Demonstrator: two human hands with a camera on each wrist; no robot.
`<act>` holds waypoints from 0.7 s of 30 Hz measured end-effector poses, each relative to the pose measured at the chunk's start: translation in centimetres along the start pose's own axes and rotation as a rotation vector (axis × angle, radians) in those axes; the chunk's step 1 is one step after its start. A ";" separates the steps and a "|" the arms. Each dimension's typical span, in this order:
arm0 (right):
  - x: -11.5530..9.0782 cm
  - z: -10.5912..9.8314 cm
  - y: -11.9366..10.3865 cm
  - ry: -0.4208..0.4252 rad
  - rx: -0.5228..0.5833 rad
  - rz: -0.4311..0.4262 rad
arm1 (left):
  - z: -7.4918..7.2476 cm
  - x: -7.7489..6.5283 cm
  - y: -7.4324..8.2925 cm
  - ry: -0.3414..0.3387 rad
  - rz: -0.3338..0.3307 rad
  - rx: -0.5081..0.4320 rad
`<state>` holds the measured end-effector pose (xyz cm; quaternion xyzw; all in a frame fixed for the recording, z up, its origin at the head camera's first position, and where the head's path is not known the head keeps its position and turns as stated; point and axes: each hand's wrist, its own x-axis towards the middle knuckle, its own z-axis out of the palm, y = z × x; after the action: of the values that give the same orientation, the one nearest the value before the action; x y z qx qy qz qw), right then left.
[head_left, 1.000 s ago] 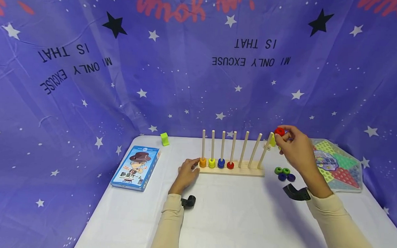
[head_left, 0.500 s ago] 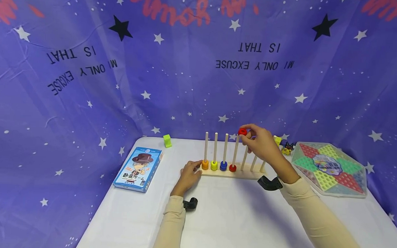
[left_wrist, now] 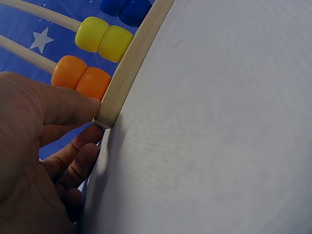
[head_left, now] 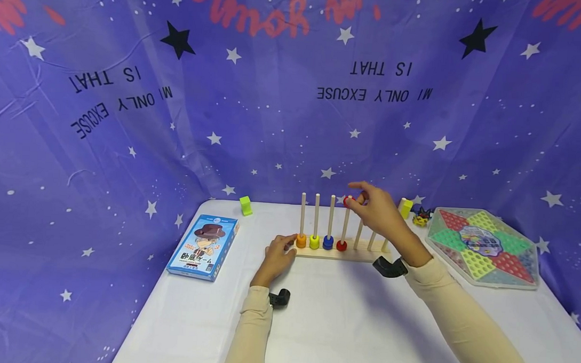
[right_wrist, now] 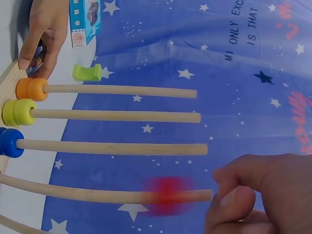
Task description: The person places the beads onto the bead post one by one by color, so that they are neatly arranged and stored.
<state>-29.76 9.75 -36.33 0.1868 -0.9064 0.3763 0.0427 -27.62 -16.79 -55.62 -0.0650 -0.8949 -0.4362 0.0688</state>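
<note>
Backdrop (head_left: 273,122): purple cloth printed with white and black stars, hanging beyond the fingers of both hands.
Table (head_left: 343,317): white-covered, beneath both hands and spreading nearer the person than the fingers.
Checkers board (head_left: 482,241): hexagonal, with a red, green and yellow star, well to the right of the right fingers.
Blue box (head_left: 203,248): lying flat, a hatted cartoon figure on its cover, left of the left fingers.
Wooden base (head_left: 341,254): its left end between the left fingers, the rest running rightward, under the right hand.
Right hand (head_left: 384,214): holding nothing; thumb and index finger apart near the top of the fourth rod.
Left hand (head_left: 276,259): fingers and thumb gripping the base's end.
Fourth rod (head_left: 345,226): counted from the left fingers, its tip just beside the right fingertips.
Green block (head_left: 246,206): beyond the left fingers, to their left.
Yellow block (head_left: 406,208): to the right of the right fingers.
Orange rings (head_left: 301,241): a stacked pair just beside the left fingertips.
Yellow rings (head_left: 314,242): next rightward from those fingers.
Blue rings (head_left: 328,242): next again.
Lower red ring (head_left: 341,246): at the fourth rod's foot, below the right fingers.
Upper red ring (right_wrist: 168,196): blurred, around the same rod near its top, apart from the right fingertips.
</note>
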 end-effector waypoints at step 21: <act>-8.1 -4.8 9.5 0.306 0.108 0.173 | 0.2 0.6 -0.4 -0.013 -0.011 0.019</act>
<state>-26.11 21.78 -40.99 0.0508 -0.8805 0.4507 0.1378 -28.27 -16.82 -55.98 -0.0622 -0.8998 -0.4274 0.0611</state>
